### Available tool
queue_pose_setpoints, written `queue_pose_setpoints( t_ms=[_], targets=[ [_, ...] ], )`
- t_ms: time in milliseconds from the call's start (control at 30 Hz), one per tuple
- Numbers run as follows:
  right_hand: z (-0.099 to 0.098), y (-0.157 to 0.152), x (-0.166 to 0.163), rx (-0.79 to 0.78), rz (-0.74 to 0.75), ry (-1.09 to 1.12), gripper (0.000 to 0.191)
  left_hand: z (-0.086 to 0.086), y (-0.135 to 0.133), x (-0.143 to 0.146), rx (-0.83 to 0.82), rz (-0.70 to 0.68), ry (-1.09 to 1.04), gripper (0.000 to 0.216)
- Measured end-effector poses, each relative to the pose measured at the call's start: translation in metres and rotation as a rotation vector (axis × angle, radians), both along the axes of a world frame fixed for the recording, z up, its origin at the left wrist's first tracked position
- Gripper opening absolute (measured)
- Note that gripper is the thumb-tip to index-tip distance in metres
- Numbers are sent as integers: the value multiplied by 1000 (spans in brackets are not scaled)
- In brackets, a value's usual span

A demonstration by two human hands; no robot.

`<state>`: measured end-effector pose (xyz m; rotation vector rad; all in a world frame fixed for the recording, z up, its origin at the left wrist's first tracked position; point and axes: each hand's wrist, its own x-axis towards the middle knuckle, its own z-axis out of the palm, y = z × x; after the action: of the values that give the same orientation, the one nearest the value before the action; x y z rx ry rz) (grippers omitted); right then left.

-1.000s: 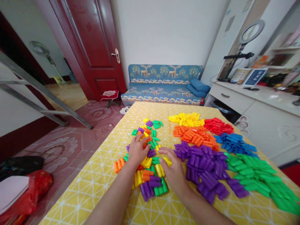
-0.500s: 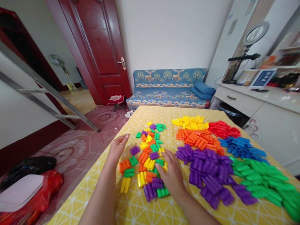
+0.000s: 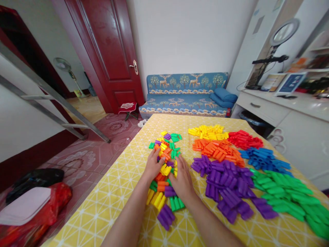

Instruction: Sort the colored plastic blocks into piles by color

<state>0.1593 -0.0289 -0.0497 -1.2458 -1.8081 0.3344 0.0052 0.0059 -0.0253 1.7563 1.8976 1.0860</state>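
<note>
Around mixed pieces (image 3: 166, 170), left hand (image 3: 152, 166), right hand (image 3: 183, 181), fingers parted; purple pile (image 3: 228, 181) near right, sofa (image 3: 185, 100) beyond

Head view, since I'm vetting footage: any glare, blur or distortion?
In the head view, pale glare streaks run down the red door; clutter at the right edge looks blurred; the door leans and the green pile seems stretched toward the corner, suggesting wide-lens distortion.

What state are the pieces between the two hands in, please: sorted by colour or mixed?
Mixed: pieces of yellow, orange and purple lie together between the left hand and right hand.
</note>
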Motion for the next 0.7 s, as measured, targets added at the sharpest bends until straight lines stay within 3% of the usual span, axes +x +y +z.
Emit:
queue_pose_setpoints(
  t_ms=[167,300,500,700],
  targets=[
    [7,17,-10,-56,8,109,62,4,21,9,96,56,-150,32],
    [18,19,-8,-79,34,251,49,0,19,10,116,68,-442,29],
    [29,16,-4,-201,66,324,43,13,8,13,71,-91,-610,22],
    [30,16,-3,-153,139,330,26,22,3,12,38,-246,-617,12]
  ],
)
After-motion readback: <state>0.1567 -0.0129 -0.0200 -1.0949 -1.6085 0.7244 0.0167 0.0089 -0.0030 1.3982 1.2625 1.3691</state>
